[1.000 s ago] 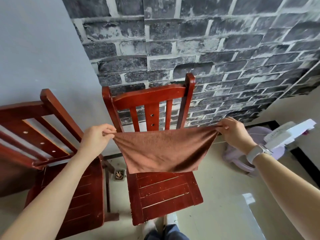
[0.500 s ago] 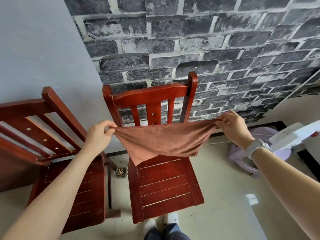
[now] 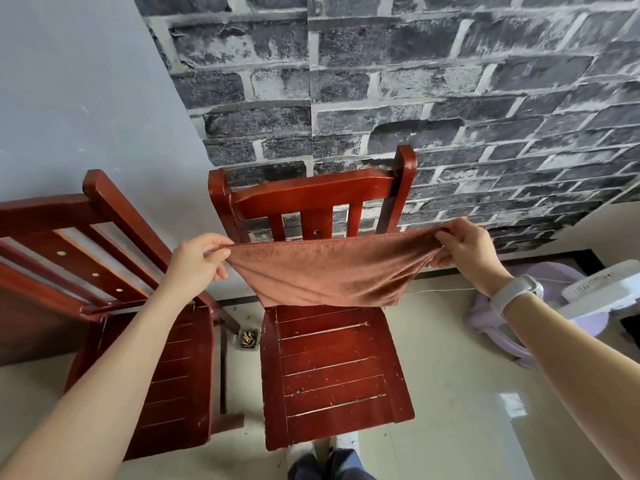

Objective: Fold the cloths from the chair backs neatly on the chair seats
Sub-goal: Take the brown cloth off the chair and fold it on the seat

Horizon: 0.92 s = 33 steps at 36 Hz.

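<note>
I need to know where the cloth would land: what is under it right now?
Under the brown cloth, held stretched by the left hand and right hand, is the chair seat. Its rear edge and lower back slats are covered.

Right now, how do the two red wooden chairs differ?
The middle red wooden chair faces the camera squarely and shows whole; the left red wooden chair stands angled and is cut off by the frame. The brown cloth, pinched by the left hand and right hand, hangs above the middle seat; the left seat is bare. Both have slatted backs.
</note>
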Motion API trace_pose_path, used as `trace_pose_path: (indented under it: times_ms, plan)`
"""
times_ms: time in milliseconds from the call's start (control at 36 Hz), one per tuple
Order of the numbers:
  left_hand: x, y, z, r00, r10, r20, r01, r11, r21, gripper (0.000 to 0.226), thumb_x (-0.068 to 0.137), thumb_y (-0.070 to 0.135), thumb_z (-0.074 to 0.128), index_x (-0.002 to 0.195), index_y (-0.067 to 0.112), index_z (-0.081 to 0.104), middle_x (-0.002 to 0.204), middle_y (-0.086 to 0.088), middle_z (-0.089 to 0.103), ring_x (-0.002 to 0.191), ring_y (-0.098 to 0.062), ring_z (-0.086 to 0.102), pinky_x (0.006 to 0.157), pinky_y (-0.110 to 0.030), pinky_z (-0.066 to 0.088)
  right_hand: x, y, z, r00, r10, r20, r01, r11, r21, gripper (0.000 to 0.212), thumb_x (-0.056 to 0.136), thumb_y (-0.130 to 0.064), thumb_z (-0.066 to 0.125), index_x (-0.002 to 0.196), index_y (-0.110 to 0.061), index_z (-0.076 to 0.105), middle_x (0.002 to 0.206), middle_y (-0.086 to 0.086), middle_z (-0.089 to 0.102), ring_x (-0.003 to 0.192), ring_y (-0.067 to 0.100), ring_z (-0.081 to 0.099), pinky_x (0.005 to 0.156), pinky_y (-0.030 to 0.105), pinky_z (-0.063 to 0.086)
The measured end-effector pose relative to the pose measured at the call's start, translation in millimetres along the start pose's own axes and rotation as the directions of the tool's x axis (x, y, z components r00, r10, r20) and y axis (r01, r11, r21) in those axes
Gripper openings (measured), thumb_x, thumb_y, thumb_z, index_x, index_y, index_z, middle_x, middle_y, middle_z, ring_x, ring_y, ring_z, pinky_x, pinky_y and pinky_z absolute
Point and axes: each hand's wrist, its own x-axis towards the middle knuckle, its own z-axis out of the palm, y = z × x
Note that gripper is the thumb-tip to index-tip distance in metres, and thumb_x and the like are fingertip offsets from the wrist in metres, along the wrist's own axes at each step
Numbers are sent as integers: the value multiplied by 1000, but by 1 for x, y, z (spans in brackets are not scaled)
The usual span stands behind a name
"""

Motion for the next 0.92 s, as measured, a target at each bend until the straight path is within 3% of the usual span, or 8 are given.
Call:
trace_pose_path:
  times_ms: [83, 194, 278, 444, 583, 750, 833, 917]
  plan:
    - [2, -11, 9, 999, -51, -5, 51, 998, -22, 19, 90, -1, 49, 92, 14, 59, 80, -8, 65, 48, -2, 61, 43, -12, 45, 4, 1, 9, 1000, 10, 16, -10, 1000, -22, 12, 88, 3, 50, 86, -6, 56, 71, 14, 61, 43, 10, 63, 45, 24, 55]
    - [12, -18, 19, 990, -121, -67, 111, 985, -130, 18, 91, -3, 48, 93, 11, 59, 90, -10, 63, 54, 0, 64, 47, -13, 49, 18, 8, 21, 999, 28, -18, -30, 992, -119, 19, 84, -6, 56, 76, -23, 56, 83, 22, 66, 68, 35, 67, 70, 51, 56]
    - [19, -19, 23, 984, -150, -96, 130, 974, -185, 17, 91, -2, 49, 92, 11, 59, 95, -11, 63, 59, -5, 66, 50, -13, 52, 28, 17, 28, 998, 56, -25, -59, 991, -123, 17, 83, -10, 57, 76, -26, 56, 86, 23, 67, 75, 39, 66, 75, 56, 52]
    - [14, -22, 22, 982, -108, -156, 71, 972, -224, 18, 89, -2, 51, 93, 12, 62, 92, -13, 64, 78, -20, 63, 56, -12, 53, 26, 10, 37, 998, 53, -37, -52, 998, 40, 12, 88, 1, 49, 90, -9, 57, 78, 12, 62, 53, 8, 65, 60, 29, 59]
    - [-14, -36, 23, 989, -62, -138, 32, 977, -209, 20, 88, -2, 53, 93, 15, 62, 87, -7, 64, 78, -16, 62, 56, -10, 51, 8, 25, 39, 998, 65, -28, -60, 988, 140, 17, 90, 3, 47, 87, -11, 56, 76, 6, 60, 53, 3, 64, 55, 20, 56]
    - [-54, -80, 42, 993, -113, -16, 112, 991, -80, 30, 85, -2, 57, 84, 27, 64, 80, 2, 65, 78, -17, 62, 67, -29, 52, -29, 68, 51, 995, 104, -6, -103, 993, 51, 14, 89, 1, 51, 92, -11, 58, 85, 9, 58, 66, 6, 63, 54, 12, 52]
    - [-84, -109, 59, 991, -126, 39, 125, 992, 25, 22, 82, -1, 61, 89, 18, 69, 87, 0, 68, 76, -1, 60, 74, -19, 49, -54, 107, 60, 990, 138, 26, -136, 989, -52, 15, 86, 0, 57, 93, -12, 64, 99, 6, 52, 83, 23, 58, 61, 14, 54]
    - [-116, -148, 80, 975, -178, 132, 156, 974, 165, 17, 81, 1, 62, 90, 13, 71, 93, 1, 71, 81, -12, 64, 81, -26, 48, -86, 151, 72, 970, 227, 89, -212, 965, -152, 15, 81, -2, 64, 87, -15, 67, 97, -3, 54, 82, 14, 58, 75, 18, 51]
